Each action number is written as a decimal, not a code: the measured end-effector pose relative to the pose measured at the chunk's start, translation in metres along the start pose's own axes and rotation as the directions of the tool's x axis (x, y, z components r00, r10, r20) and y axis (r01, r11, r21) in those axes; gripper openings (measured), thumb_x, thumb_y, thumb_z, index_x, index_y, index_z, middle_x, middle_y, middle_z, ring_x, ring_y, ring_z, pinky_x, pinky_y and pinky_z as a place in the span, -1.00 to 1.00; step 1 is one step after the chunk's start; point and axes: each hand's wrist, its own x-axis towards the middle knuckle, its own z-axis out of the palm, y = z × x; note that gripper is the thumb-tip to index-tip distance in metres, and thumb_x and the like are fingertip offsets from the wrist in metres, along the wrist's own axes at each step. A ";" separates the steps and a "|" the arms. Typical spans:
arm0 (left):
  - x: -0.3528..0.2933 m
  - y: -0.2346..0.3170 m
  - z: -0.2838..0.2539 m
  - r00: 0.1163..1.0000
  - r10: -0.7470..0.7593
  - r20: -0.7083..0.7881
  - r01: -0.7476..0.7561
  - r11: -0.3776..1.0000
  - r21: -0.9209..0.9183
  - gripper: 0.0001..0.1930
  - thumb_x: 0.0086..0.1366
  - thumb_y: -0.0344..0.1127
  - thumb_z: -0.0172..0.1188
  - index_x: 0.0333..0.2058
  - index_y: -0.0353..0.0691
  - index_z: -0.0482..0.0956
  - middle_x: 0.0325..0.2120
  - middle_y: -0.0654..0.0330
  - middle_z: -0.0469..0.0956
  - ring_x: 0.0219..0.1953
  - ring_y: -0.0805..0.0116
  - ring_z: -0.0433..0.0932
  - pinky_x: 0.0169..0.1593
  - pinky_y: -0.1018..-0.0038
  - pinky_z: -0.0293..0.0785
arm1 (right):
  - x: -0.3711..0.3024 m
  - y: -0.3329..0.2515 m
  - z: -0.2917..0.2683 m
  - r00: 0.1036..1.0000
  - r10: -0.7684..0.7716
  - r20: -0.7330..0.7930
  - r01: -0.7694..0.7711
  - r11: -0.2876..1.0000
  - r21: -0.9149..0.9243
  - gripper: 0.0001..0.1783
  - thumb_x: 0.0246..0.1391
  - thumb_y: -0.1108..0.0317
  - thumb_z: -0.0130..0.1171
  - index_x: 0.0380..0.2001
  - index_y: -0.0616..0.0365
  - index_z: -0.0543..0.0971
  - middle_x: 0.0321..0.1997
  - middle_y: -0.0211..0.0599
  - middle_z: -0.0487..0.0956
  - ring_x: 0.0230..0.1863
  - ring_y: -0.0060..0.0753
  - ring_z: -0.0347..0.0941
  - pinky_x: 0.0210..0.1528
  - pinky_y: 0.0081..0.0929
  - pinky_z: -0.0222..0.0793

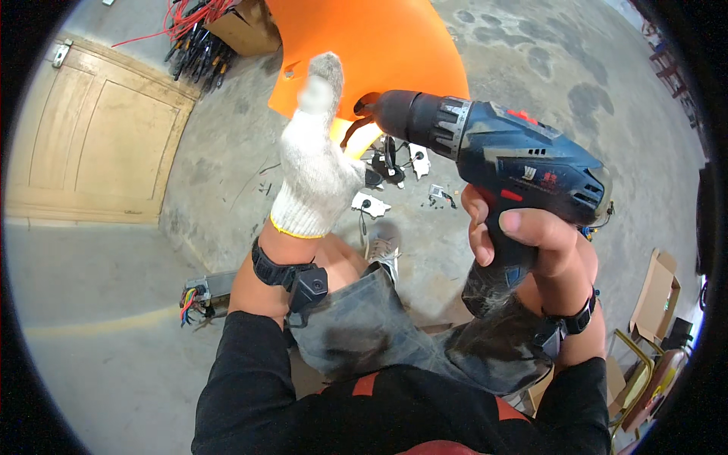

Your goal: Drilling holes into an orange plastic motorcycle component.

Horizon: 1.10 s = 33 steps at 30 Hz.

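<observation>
My left hand (312, 163), in a white knitted glove with a yellow cuff edge, is raised in front of the lower left edge of a large curved orange plastic panel (379, 45). Its fingers stretch upward, one tip blurred; whether they press on the panel cannot be made out. My bare right hand (523, 235) wraps round the grip of a dark blue and black cordless drill (523, 152). The drill's chuck points left, toward a dark opening at the panel's lower edge. A thin dark curved strip (355, 130) shows beside the chuck; any bit is hidden.
Beyond my shoe (383, 246), white and black parts (371, 205) with cables and small hardware (440, 199) lie on the concrete floor. A wooden door panel (98, 136) lies left; red cables (193, 15) and a cardboard box (244, 26) are behind. An open carton (656, 296) sits right.
</observation>
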 end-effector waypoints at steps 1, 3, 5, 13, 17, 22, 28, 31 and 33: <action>0.001 0.003 0.002 0.988 -0.155 -0.016 0.150 0.973 -0.177 -0.47 0.33 -0.34 0.18 0.24 -0.29 0.28 0.13 0.08 0.43 0.09 0.21 0.50 0.09 0.30 0.55 | 0.000 -0.001 0.000 1.000 -0.004 -0.001 0.004 1.000 -0.002 -0.42 -0.12 0.32 0.24 0.05 0.24 0.48 -0.32 -0.25 0.54 -0.48 -0.38 0.49 -0.38 -0.44 0.43; 0.002 0.002 0.003 0.957 -0.285 -0.057 0.253 0.913 -0.319 -0.55 0.45 -0.14 0.06 0.19 -0.26 0.32 0.10 0.11 0.45 0.09 0.21 0.51 0.09 0.26 0.56 | -0.002 -0.003 0.002 1.000 -0.001 0.000 0.001 1.000 -0.005 -0.43 -0.11 0.33 0.23 0.05 0.24 0.48 -0.31 -0.26 0.55 -0.48 -0.38 0.49 -0.37 -0.45 0.43; 0.003 0.003 0.003 0.962 -0.261 -0.079 0.230 0.932 -0.280 -0.56 0.48 -0.07 -0.02 0.17 -0.23 0.32 0.08 0.11 0.47 0.08 0.20 0.52 0.08 0.26 0.58 | -0.003 -0.004 0.003 1.000 0.006 -0.009 -0.006 1.000 -0.002 -0.44 -0.11 0.34 0.23 0.05 0.25 0.49 -0.31 -0.26 0.55 -0.48 -0.38 0.49 -0.36 -0.44 0.43; 0.002 -0.002 0.002 0.973 -0.223 -0.054 0.207 0.954 -0.216 -0.53 0.37 -0.26 0.07 0.21 -0.25 0.29 0.10 0.08 0.45 0.09 0.22 0.52 0.06 0.30 0.58 | -0.003 -0.002 -0.001 1.000 0.025 -0.018 -0.025 1.000 -0.002 -0.46 -0.11 0.39 0.22 0.03 0.27 0.50 -0.31 -0.26 0.56 -0.47 -0.38 0.50 -0.36 -0.42 0.44; 0.004 0.012 0.009 0.951 -0.304 -0.055 0.284 0.929 -0.238 -0.57 0.48 -0.09 -0.02 0.17 -0.25 0.32 0.07 0.11 0.47 0.08 0.25 0.53 0.06 0.29 0.59 | -0.004 -0.003 -0.001 1.000 0.005 -0.016 -0.005 1.000 0.009 -0.48 -0.09 0.41 0.20 0.02 0.28 0.50 -0.30 -0.25 0.55 -0.47 -0.37 0.50 -0.36 -0.43 0.44; 0.007 0.016 0.014 0.908 -0.418 -0.038 0.319 0.746 -0.584 -0.57 0.45 -0.01 0.02 0.07 -0.23 0.43 -0.05 0.11 0.56 -0.07 0.22 0.61 -0.03 0.32 0.63 | -0.002 0.002 -0.005 1.000 -0.020 0.021 0.019 1.000 0.019 -0.50 -0.08 0.42 0.19 0.01 0.29 0.49 -0.31 -0.25 0.54 -0.48 -0.38 0.49 -0.36 -0.44 0.43; 0.008 0.017 0.014 0.905 -0.426 0.019 0.334 0.682 -0.651 -0.59 0.44 -0.09 0.06 0.10 -0.24 0.41 -0.04 0.12 0.56 -0.06 0.23 0.61 -0.03 0.30 0.63 | -0.002 0.001 -0.006 0.999 -0.016 0.042 0.016 1.000 0.006 -0.51 -0.07 0.42 0.19 0.00 0.29 0.49 -0.31 -0.25 0.55 -0.47 -0.37 0.50 -0.37 -0.42 0.43; 0.002 0.007 0.008 0.936 -0.352 0.001 0.291 0.773 -0.563 -0.59 0.45 -0.11 0.06 0.11 -0.25 0.40 -0.04 0.11 0.56 -0.05 0.24 0.61 -0.03 0.30 0.63 | -0.001 0.004 -0.005 1.000 0.003 0.027 -0.004 0.999 0.033 -0.49 -0.09 0.40 0.21 0.01 0.30 0.49 -0.32 -0.26 0.54 -0.47 -0.37 0.49 -0.37 -0.42 0.44; 0.002 0.006 0.005 0.959 -0.283 -0.020 0.245 0.862 -0.444 -0.59 0.45 -0.12 0.06 0.12 -0.27 0.40 -0.03 0.11 0.55 -0.05 0.25 0.60 -0.03 0.32 0.63 | -0.001 0.002 -0.003 0.999 -0.002 0.037 0.002 1.000 0.006 -0.49 -0.09 0.39 0.22 0.01 0.29 0.49 -0.32 -0.26 0.54 -0.47 -0.37 0.49 -0.37 -0.42 0.44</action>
